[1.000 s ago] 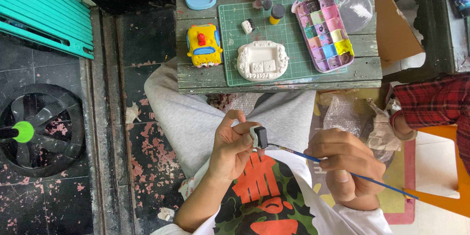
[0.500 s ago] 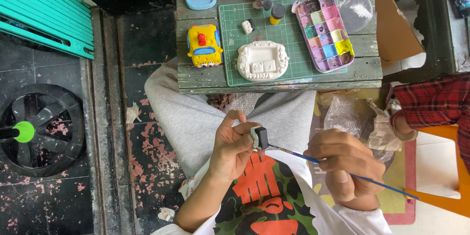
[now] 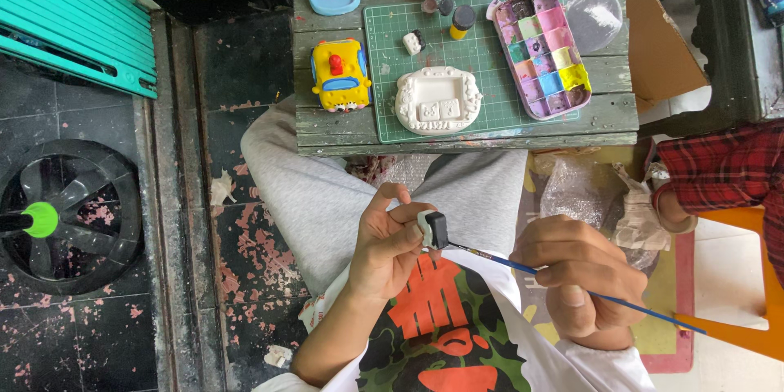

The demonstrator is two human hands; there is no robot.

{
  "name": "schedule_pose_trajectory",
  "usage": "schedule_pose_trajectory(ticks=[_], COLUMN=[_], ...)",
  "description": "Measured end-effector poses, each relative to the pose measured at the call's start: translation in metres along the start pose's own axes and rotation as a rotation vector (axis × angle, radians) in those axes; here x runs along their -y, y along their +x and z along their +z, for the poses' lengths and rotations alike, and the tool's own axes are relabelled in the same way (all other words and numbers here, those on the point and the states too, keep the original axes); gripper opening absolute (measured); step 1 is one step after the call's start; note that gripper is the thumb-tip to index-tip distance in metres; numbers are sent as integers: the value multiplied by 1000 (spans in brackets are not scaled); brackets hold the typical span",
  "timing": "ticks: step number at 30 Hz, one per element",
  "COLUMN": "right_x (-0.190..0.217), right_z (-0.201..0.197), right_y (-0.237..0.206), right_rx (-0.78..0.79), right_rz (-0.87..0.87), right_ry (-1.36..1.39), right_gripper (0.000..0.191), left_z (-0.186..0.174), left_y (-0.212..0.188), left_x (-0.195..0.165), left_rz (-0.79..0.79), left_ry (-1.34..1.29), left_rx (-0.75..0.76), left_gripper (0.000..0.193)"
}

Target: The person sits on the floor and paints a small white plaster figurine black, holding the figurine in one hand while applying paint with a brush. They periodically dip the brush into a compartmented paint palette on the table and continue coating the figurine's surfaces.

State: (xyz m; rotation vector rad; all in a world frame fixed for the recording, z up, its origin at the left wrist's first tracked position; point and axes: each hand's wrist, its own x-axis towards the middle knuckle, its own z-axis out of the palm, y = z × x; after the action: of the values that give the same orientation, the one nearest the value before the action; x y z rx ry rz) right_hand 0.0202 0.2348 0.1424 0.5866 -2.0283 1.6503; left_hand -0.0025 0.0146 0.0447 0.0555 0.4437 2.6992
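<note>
Nothing much moved since prev frames: both hands stay put over lap.
L→R: left hand (image 3: 396, 241) pinches small black-and-white piece (image 3: 433, 229); right hand (image 3: 581, 278) grips blue paintbrush (image 3: 523, 266), tip touching piece. Wooden surface (image 3: 327, 126) w/ paint palette (image 3: 541, 53) above.

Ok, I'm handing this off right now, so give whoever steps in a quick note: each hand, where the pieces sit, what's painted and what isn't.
Left hand: pinches a small block over the lap, its visible face black, a pale edge showing.
Right hand: grips a thin blue brush, tip touching the block's black face.
On the wooden table: green cutting mat with the white unpainted frame piece, a small cube, a little paint pot and the paint palette; the painted yellow figure stands beside the mat.
Done: yellow figure coloured, block largely black.
Left: block's pale edge, white frame piece.
</note>
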Motion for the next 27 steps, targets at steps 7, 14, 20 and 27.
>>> schedule_pose_trajectory(ticks=[7,14,20,27], right_x=[1,2,-1,-2], right_z=[1,-1,-1,-2], right_y=[0,1,2,3], right_rx=[-7,25,32,44], right_rz=[7,-6,-24,-42], right_ry=[-9,-11,4,0], right_gripper=[45,41,37,35], left_z=[0,-1,-3,-3], left_y=[1,0,0,-1], left_x=[-1,0,2,1], left_rz=[-4,-4,0,-4], left_ry=[-2,-6,-11,-15], left_rx=[-11,-7,-9,7], left_gripper=[39,40,41,40])
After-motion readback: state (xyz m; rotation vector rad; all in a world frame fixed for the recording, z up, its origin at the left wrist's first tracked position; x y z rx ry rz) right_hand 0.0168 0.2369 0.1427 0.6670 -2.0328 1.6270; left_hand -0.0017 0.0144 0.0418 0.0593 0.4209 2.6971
